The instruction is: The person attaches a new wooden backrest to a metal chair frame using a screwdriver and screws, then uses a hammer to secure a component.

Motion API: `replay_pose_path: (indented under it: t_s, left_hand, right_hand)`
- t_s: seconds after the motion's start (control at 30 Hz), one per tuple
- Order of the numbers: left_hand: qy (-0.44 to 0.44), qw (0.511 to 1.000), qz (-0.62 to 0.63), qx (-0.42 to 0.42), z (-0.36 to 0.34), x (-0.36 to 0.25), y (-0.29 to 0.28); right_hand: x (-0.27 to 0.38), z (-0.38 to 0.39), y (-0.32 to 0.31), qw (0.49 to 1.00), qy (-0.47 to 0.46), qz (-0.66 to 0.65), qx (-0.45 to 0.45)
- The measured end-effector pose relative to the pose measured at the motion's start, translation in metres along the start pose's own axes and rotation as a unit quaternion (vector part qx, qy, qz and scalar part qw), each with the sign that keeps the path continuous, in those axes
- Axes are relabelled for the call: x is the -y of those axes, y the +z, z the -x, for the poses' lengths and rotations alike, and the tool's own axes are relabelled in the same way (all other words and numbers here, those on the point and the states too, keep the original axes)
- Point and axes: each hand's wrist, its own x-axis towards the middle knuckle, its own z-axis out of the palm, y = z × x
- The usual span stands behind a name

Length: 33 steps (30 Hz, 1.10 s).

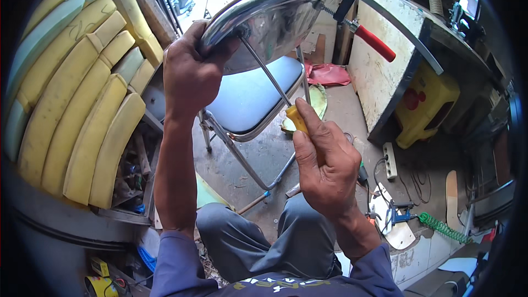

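My left hand (195,77) grips the left edge of a curved, shiny metal piece (278,22) held up above a folding chair (245,93) with chrome legs and a padded seat. My right hand (327,168) is closed around the yellow handle (293,118) of a screwdriver, whose long shaft (264,67) runs up to the underside of the metal piece, near my left fingers; its tip is hard to make out. A clamp with a red handle (374,41) is on the piece's right end, beside a long flat metal bar (418,45).
Yellow foam pieces (71,121) are stacked at left. At right stand a worn white panel (371,60) and a yellow plastic object (426,104). On the floor (236,170) lie red material (330,74), a power strip (389,159), a blue tool (400,213) and a green coiled hose (440,226).
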Motion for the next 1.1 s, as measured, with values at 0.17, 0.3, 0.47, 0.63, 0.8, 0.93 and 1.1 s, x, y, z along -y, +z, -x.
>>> replay_pose_path:
  t_s: [0.17, 0.3, 0.47, 0.63, 0.8, 0.93, 1.1]
  left_hand:
    - [-0.027, 0.998, -0.019, -0.049, 0.006, -0.016, 0.006]
    - [0.022, 0.997, -0.052, -0.058, 0.014, -0.023, 0.008]
    - [0.011, 0.999, -0.024, -0.028, 0.011, -0.023, 0.002]
    - [0.009, 1.000, -0.021, -0.022, 0.009, -0.020, 0.003]
    - [0.018, 0.999, -0.021, -0.021, 0.010, -0.015, 0.004]
    - [0.016, 1.000, -0.019, -0.019, 0.009, -0.015, 0.002]
    - [0.016, 1.000, 0.001, -0.020, 0.008, -0.015, 0.006]
  right_hand:
    - [0.053, -0.008, -0.032, 0.964, -0.055, 0.251, 0.066]
    - [0.085, 0.001, -0.025, 0.867, -0.141, 0.471, 0.084]
    - [0.091, -0.017, -0.021, 0.978, 0.125, 0.153, 0.069]
    - [0.091, -0.020, -0.024, 0.969, 0.023, 0.236, 0.065]
    - [0.097, -0.011, -0.013, 0.918, -0.016, 0.382, 0.102]
    - [0.098, -0.024, -0.022, 0.979, 0.191, 0.032, 0.056]
    - [0.111, -0.018, -0.017, 0.794, -0.109, 0.572, 0.176]
